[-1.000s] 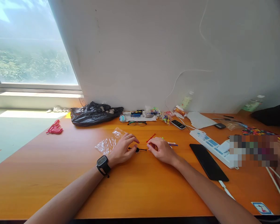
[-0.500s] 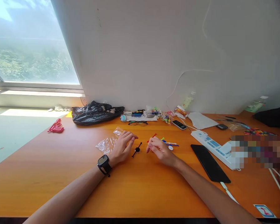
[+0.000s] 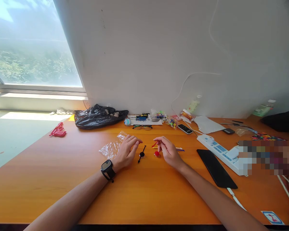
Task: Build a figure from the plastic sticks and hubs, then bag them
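My left hand (image 3: 128, 150) lies on the table with its fingers stretched out, holding nothing, beside a clear plastic wrapper (image 3: 110, 149). Between the hands sits a small black arrow spinner (image 3: 142, 154) on a clear round base. My right hand (image 3: 168, 151) hovers with bent, parted fingers and no object visible in them. Just below those fingertips is a red round piece (image 3: 157, 154). A red arrow (image 3: 154, 144) shows at the fingers, and a blue arrow (image 3: 181, 150) and a white arrow (image 3: 179, 148) stick out behind the hand, which hides the rest.
A phone (image 3: 216, 168) and a white power strip (image 3: 219, 150) lie to the right. Along the wall are a black plastic bag (image 3: 98, 117), glasses (image 3: 142, 127) and a black remote-like device (image 3: 185, 129). Red plastic parts (image 3: 58, 130) lie left. Another person's blurred hand is at far right.
The black arrow has turned, its head now pointing toward me. My right hand has shifted slightly, its fingers lifted, and the red round piece shows below it. My left hand stays put.
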The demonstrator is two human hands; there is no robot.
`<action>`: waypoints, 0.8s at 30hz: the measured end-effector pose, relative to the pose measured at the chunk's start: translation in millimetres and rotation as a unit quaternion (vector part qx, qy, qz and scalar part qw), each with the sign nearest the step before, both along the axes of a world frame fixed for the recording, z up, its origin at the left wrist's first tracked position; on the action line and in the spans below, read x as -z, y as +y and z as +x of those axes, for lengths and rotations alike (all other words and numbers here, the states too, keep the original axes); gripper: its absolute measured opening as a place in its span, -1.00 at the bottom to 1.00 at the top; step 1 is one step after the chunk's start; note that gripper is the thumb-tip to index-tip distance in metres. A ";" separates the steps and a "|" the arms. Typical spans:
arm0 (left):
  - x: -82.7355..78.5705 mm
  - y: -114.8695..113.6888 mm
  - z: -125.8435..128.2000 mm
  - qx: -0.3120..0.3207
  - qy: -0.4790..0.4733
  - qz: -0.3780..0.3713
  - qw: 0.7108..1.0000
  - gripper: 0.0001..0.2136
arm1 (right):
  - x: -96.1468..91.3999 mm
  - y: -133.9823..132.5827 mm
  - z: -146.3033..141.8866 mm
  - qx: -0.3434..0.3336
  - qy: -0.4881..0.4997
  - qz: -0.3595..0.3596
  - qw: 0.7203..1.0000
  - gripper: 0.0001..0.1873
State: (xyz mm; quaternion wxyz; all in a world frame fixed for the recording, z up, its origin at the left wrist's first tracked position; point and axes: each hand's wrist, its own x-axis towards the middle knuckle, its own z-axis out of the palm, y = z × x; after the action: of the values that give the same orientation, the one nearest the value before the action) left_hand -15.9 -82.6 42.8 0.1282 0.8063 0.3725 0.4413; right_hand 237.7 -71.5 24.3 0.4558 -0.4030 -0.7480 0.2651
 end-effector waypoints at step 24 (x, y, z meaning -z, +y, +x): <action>19.5 7.8 1.0 0.028 0.108 -0.032 0.993 -0.81 | 5.1 6.7 6.7 -0.012 -0.025 0.080 0.996 -0.44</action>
State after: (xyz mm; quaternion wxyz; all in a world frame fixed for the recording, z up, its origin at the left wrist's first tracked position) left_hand -14.8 -74.8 23.3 0.1254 0.8549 0.3752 0.3357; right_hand 244.3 -64.8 19.2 0.4640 -0.3629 -0.7830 0.1999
